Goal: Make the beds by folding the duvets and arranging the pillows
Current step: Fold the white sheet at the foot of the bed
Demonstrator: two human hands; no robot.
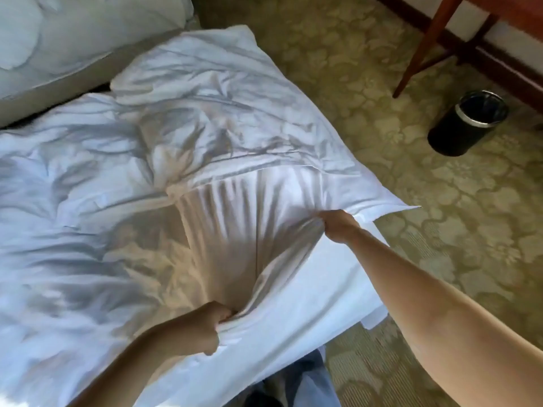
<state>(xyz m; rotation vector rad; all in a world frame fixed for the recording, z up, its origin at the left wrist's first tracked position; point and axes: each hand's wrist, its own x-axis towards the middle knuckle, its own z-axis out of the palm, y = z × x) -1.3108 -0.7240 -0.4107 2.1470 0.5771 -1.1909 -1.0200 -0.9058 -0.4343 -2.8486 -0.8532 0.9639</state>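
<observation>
The left hand (202,327) is clenched around a bunch of white cloth at the near edge of the duvet (141,177), fingers curled tight into the gathered fabric. The right hand (338,226), arm stretched out, grips the same edge farther along, close to the duvet's corner, with the cloth pinched in its fist. Between the two hands the fabric is pulled taut, and straight pleats fan away from the grips toward the middle of the cover.

The duvet lies crumpled over most of the bed (311,301), heaped in deep folds toward the far side. Its pointed corner just beyond the right hand juts past the bed's right edge, over the carpet (396,160). A strip of smooth white sheet shows bare along the near right corner of the bed, below the lifted edge.

Blue trouser legs (308,380) stand at the bed's near edge. A second bed (73,42) with white bedding sits beyond the far left corner. On the patterned carpet to the right stands a black waste bin (461,127), near wooden furniture legs (426,42).
</observation>
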